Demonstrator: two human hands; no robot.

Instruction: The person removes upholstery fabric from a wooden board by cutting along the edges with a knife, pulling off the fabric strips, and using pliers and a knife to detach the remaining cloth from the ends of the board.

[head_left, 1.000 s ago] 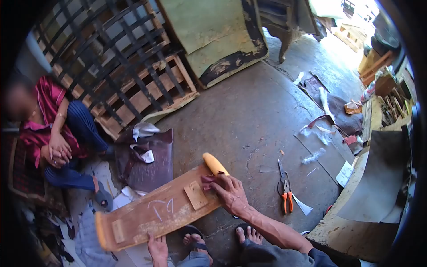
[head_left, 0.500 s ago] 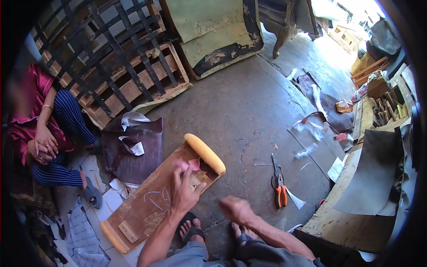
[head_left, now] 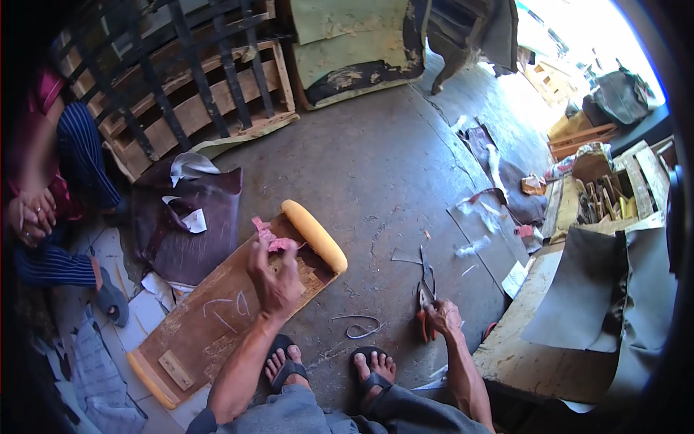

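My left hand [head_left: 276, 281] is over a low upholstered wooden piece [head_left: 224, 307] with padded yellow ends. Its fingers are curled at a crumpled pink strip [head_left: 269, 237] and appear to pinch it. Lower right, my right hand [head_left: 444, 317] has closed around the orange-handled pliers [head_left: 424, 324] on the floor, hiding part of them. A long dark metal blade [head_left: 427, 269] points away from the grip; whether it belongs to a separate tool I cannot tell. Between my feet and the wooden piece lies a thin pale curled strip [head_left: 361, 327].
A person's clasped hands [head_left: 35, 213] are at the left edge. Webbed wooden frame [head_left: 195, 87] and green panel [head_left: 354, 43] stand at the back. Dark red leather [head_left: 191, 242] lies beyond the wooden piece. Grey sheets [head_left: 578, 289] drape over a bench at right, near floor scraps [head_left: 477, 246].
My right hand has moved right and down onto the pliers. The pink strip has shifted left and away with my left hand. The pale curled strip now shows on the floor. The view has shifted slightly.
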